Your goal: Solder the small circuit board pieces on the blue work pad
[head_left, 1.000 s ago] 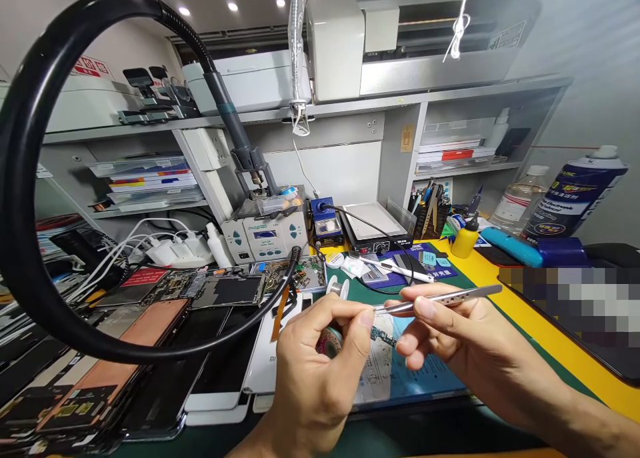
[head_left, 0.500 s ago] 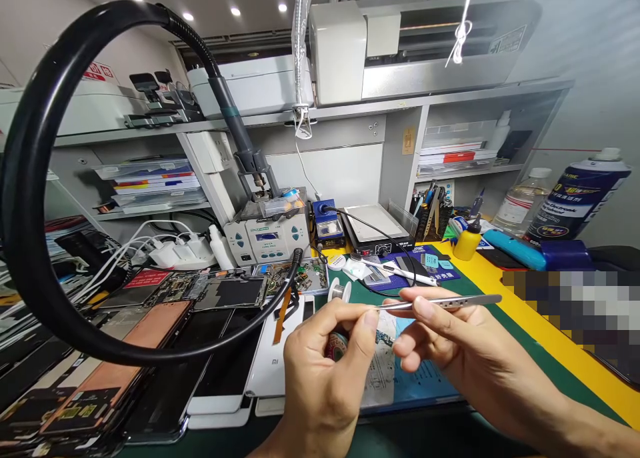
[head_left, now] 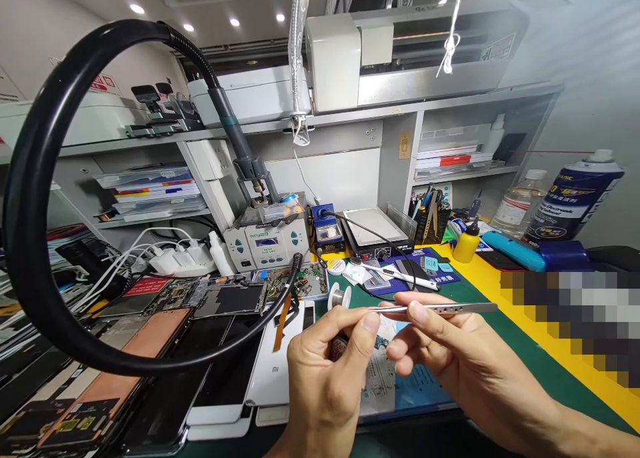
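Metal tweezers (head_left: 465,308) with a row of small holes lie level across both hands, above the bench. My right hand (head_left: 460,351) grips them by the body between thumb and fingers; their flat rear end sticks out to the right. At the tip end, my left hand (head_left: 333,371) has thumb and forefinger pinched together; whether anything else sits in that pinch is hidden. Below the hands lies a blue and grey printed mat (head_left: 383,385). A small circuit board (head_left: 381,342) shows between the hands, partly covered. Behind my left hand stands a solder spool (head_left: 340,297).
A thick black hose (head_left: 30,198) loops over the left side, from the hot-air station (head_left: 267,245). Several opened phones (head_left: 135,345) cover the left bench. Beyond are a hot plate (head_left: 377,228) and a white pen-like tool (head_left: 410,275). A yellow bottle (head_left: 466,243) and spray can (head_left: 575,201) stand right.
The view has shifted slightly, so the shelves and hose appear a little lower. Both hands keep their hold on the tweezers, with the right fingers shifted slightly left.
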{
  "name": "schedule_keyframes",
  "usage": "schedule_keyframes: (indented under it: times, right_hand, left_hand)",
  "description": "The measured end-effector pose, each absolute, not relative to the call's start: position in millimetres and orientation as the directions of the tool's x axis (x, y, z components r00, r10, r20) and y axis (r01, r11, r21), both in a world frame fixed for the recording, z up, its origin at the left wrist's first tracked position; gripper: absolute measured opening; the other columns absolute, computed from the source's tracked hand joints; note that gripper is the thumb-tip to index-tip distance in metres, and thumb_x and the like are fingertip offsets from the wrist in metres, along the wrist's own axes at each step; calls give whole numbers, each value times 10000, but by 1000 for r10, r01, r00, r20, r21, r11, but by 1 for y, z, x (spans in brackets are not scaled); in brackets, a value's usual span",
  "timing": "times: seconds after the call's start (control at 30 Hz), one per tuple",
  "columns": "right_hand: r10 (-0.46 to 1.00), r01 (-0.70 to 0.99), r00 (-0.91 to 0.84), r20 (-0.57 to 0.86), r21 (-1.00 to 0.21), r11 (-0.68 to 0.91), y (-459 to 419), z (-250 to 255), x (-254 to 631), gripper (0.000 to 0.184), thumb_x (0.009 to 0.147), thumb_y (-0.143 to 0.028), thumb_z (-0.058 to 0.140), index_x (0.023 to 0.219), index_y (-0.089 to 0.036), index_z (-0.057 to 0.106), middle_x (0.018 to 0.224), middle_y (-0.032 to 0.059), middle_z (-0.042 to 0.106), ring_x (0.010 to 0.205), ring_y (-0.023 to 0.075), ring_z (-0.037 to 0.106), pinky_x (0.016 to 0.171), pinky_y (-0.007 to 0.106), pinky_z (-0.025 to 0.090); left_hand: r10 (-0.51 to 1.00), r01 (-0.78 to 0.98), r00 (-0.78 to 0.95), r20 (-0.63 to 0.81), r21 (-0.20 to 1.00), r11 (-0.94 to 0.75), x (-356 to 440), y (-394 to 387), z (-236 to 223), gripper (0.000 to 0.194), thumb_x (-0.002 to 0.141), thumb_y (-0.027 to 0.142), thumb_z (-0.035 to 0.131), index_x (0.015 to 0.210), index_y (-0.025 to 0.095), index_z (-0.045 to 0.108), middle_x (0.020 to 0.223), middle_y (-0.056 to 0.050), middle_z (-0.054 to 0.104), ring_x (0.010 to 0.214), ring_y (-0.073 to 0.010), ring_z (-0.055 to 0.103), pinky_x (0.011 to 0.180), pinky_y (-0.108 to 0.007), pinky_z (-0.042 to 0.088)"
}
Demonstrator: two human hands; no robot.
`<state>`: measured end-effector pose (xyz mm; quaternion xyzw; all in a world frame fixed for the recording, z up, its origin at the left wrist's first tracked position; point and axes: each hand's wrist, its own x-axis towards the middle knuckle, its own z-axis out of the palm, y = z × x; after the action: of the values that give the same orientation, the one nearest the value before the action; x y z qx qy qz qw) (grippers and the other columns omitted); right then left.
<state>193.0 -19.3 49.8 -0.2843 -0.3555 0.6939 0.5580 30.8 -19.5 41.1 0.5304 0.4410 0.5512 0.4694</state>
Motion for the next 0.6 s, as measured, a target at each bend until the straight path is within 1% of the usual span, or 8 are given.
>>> schedule_keyframes:
  times: [0.07, 0.2, 0.3, 0.4, 0.5, 0.6]
  right_hand:
    - [978, -563, -210, -7, -817, -127, -18, 48, 193, 171, 849, -319, 799, 944, -178, 809, 871, 74, 793, 672, 153, 734, 627, 245, 578]
    - [977, -559, -215, -13, -819, -134, -16, 43, 193, 186, 865, -321, 783, 967, -167, 802, 757, 62, 770, 679, 154, 714, 678, 266, 559]
    - [982, -568, -186, 4, -816, -105, -14, 40, 192, 184, 857, -309, 791, 974, -167, 802, 793, 62, 767, 733, 161, 692, 709, 283, 549]
    - [986, -574, -166, 20, -815, -80, -14, 37, 192, 178, 846, -304, 800, 968, -174, 803, 800, 48, 748, 758, 157, 653, 688, 275, 532]
    - [985, -568, -173, 13, -818, -89, -14, 35, 191, 182, 834, -319, 810, 955, -183, 807, 734, 23, 715, 718, 140, 619, 671, 263, 515]
    - [985, -554, -174, -16, -825, -111, -16, 35, 190, 199, 808, -342, 831, 938, -193, 810, 691, 9, 690, 673, 130, 602, 647, 256, 504]
  left_hand:
    - [986, -81, 8, 167, 983, -166, 32, -18, 40, 333, 855, 466, 698, 887, 147, 791, 542, 23, 484, 490, -92, 415, 460, -221, 338]
    - [992, -147, 13, 126, 982, -122, 34, -16, 38, 332, 835, 461, 728, 857, 134, 784, 531, 18, 508, 476, -75, 416, 455, -204, 330]
    - [995, -219, 42, 88, 973, -77, 35, -13, 36, 315, 807, 446, 767, 814, 132, 773, 525, 24, 510, 473, -63, 421, 450, -184, 333]
    - [996, -256, 75, 48, 966, -27, 34, -9, 35, 320, 789, 443, 792, 861, 131, 782, 533, 27, 519, 475, -55, 430, 446, -170, 334]
    - [994, -273, 105, 4, 962, 25, 35, -7, 36, 362, 778, 462, 801, 906, 124, 794, 516, 34, 505, 459, -45, 411, 438, -168, 309]
    - [993, -300, 121, -7, 953, 43, 36, -7, 38, 382, 783, 482, 792, 913, 123, 796, 505, 46, 477, 451, -39, 387, 432, -168, 283]
